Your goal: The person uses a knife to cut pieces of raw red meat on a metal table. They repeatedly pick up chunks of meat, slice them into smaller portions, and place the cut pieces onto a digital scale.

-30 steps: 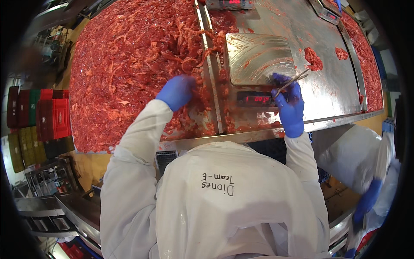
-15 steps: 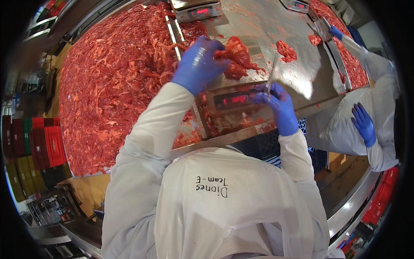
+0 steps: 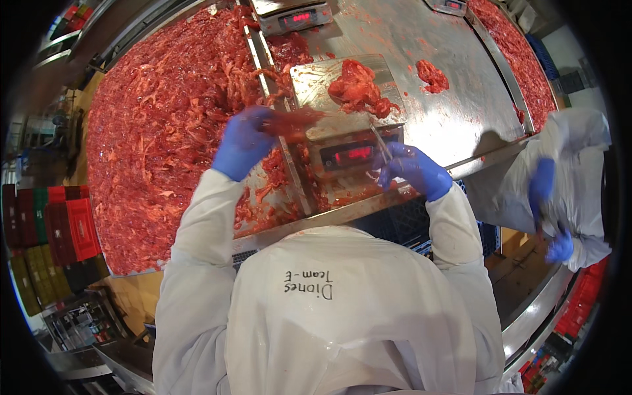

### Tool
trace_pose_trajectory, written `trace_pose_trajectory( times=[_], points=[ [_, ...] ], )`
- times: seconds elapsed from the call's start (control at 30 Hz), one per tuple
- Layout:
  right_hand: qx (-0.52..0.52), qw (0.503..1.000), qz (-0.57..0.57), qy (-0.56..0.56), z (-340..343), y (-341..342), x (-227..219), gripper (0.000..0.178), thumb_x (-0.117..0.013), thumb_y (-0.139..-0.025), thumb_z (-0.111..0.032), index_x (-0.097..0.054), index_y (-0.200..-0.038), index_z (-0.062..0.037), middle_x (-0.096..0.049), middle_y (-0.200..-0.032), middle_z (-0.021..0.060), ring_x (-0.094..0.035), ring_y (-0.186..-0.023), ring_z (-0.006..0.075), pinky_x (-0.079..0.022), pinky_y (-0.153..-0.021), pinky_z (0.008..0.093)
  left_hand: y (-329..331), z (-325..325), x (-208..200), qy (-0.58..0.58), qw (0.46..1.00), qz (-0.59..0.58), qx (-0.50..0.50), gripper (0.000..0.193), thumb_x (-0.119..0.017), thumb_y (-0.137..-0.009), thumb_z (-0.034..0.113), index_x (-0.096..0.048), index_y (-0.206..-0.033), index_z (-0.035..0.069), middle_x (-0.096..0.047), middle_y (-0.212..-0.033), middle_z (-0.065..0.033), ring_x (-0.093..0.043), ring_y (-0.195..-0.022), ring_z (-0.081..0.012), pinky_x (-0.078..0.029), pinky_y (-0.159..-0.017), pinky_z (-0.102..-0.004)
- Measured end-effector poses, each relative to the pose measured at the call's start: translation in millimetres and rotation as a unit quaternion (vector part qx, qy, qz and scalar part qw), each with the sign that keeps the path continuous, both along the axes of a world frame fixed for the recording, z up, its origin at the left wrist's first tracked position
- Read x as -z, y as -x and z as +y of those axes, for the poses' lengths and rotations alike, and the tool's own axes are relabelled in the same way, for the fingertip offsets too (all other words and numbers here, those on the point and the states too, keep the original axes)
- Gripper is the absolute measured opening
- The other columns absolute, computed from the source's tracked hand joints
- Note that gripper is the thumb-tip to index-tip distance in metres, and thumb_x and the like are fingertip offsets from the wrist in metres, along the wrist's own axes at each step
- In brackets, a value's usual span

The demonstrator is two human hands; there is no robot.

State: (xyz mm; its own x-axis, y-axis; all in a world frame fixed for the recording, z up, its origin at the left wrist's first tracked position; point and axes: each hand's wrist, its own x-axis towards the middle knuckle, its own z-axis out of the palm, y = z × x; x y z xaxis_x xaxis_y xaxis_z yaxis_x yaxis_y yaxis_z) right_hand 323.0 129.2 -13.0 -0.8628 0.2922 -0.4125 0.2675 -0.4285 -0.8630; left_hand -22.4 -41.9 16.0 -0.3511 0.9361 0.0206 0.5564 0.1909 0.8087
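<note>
Gloved in blue, my left hand is closed on a strip of raw red meat, blurred by motion, above the metal divider left of the scale. My right hand grips a slim knife in front of the scale's lit red display, its blade angled up over the pan's near edge. On the bench scale's pan lies a lump of red meat. A broad heap of meat trimmings fills the left side, beyond the metal divider.
Another scale stands at the back. A loose meat piece lies on the steel table. More trimmings run along the far right. A co-worker's gloved hands are at the right. Stacked crates stand at the left.
My left hand has moved left and nearer from the pan, with a meat strip in it. My right hand has tilted the knife leftward. The co-worker's reaching hand has drawn back from the far trimmings.
</note>
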Motion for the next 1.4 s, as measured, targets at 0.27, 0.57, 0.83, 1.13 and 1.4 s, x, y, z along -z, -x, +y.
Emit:
trace_pose_trajectory(
  times=[0.27,0.57,0.83,1.13,1.4],
  points=[
    [0.250,0.952,0.174,-0.008,71,-15,-4,0.044,-0.065,-0.102,-0.036,-0.065,-0.123,0.0026,-0.071,-0.108,0.0136,-0.071,-0.094,0.0219,-0.059,-0.092,0.0402,90,-15,42,0.077,0.941,0.305,-0.128,0.035,-0.073,-0.088,0.019,-0.073,-0.120,0.007,-0.065,-0.136,-0.0176,-0.064,-0.124,-0.0348,-0.053,-0.104,-0.0417],
    [0.053,0.997,-0.021,-0.053,31,67,-25,0.038,-0.063,-0.104,-0.035,-0.068,-0.116,0.0002,-0.073,-0.096,0.0104,-0.073,-0.084,0.0213,-0.061,-0.084,0.0369,-71,107,16,0.009,0.986,0.160,0.047,0.014,-0.073,-0.087,0.016,-0.072,-0.096,0.006,-0.070,-0.102,-0.0182,-0.068,-0.102,-0.0369,-0.055,-0.089,-0.0459],
    [-0.039,0.995,-0.078,0.048,-17,32,-10,0.038,-0.059,-0.108,-0.038,-0.067,-0.114,-0.0013,-0.071,-0.088,0.0075,-0.073,-0.083,0.0216,-0.061,-0.087,0.0375,-56,49,40,-0.097,0.987,0.127,0.017,0.009,-0.073,-0.083,0.008,-0.068,-0.090,0.005,-0.065,-0.086,-0.0140,-0.066,-0.084,-0.0354,-0.054,-0.077,-0.0434],
    [0.016,0.994,-0.032,0.101,-24,65,21,0.027,-0.071,-0.099,-0.019,-0.067,-0.117,0.0009,-0.072,-0.096,0.0088,-0.072,-0.084,0.0193,-0.061,-0.080,0.0354,-35,9,42,0.014,0.997,0.076,-0.013,0.011,-0.072,-0.083,0.011,-0.066,-0.088,0.003,-0.066,-0.091,-0.0173,-0.065,-0.086,-0.0377,-0.052,-0.077,-0.0456],
    [-0.037,0.998,-0.041,0.009,-36,-12,6,0.031,-0.078,-0.093,-0.010,-0.067,-0.119,0.0018,-0.075,-0.110,0.0111,-0.072,-0.108,0.0206,-0.055,-0.099,0.0351,115,-85,131,0.238,0.945,0.034,-0.221,0.030,-0.070,-0.087,0.016,-0.077,-0.115,0.006,-0.070,-0.119,-0.0200,-0.069,-0.109,-0.0352,-0.055,-0.096,-0.0433]
  ],
)
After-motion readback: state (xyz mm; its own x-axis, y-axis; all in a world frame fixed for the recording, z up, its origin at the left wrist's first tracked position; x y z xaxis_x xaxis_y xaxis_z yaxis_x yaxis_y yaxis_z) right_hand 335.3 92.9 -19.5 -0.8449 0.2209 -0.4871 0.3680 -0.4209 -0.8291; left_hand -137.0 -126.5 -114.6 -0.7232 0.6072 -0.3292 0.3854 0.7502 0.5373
